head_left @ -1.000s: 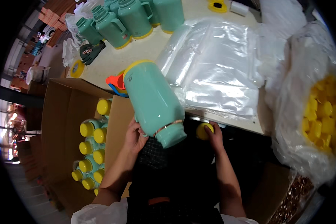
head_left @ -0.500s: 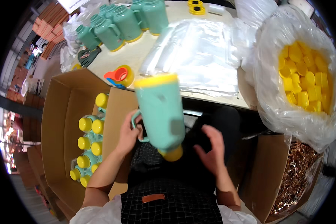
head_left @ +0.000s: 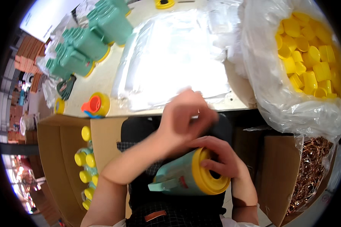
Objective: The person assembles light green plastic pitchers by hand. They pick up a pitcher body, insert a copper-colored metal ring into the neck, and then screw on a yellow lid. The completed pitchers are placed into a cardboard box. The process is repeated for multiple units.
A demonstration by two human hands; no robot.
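A mint-green thermos jug [head_left: 178,174] lies tilted across my lap, its handle toward the lower left. Its yellow end [head_left: 212,183], ring-shaped with a dark hole in the middle, faces right. My right hand [head_left: 225,159] grips this end, fingers over the top and thumb near the hole. Above the jug, my left hand [head_left: 187,115] is raised in front of the table edge, smeared by motion; whether it holds anything is hidden. Flat clear plastic bags [head_left: 170,56] lie just beyond it on the table.
Several green jugs [head_left: 111,24] stand at the table's far left. Nearer lies a yellow ring with orange and blue pieces [head_left: 96,104]. An open carton [head_left: 60,166] at left holds yellow-capped jugs. At right are a bag of yellow cups [head_left: 250,49] and a box of coppery metal parts [head_left: 310,170].
The jug has dropped from upright to lying on my lap, yellow end turned right. My right hand has taken hold of it; my left has left the handle and risen rightward. The view has shifted.
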